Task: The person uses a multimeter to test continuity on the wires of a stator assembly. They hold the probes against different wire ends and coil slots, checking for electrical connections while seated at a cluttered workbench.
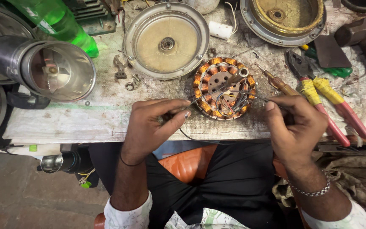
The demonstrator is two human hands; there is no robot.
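The bare strip of worktop [85,121] at 9 o'clock from the wound stator [224,87] offers open passage; only a small loose washer [130,86] and bolts lie at its far edge. At 11 o'clock the round motor cover [166,39] blocks the way. At 10 o'clock, farther off, the steel jar [60,70] lies on its side, mouth toward the edge. At 3 o'clock the pliers [323,99] and a screwdriver [278,82] close the gap. At 1 o'clock the brass-coloured housing [284,19] stands in the way. At 6 o'clock thin wires [200,138] cross the table edge between the left hand [155,123] and right hand [295,127].
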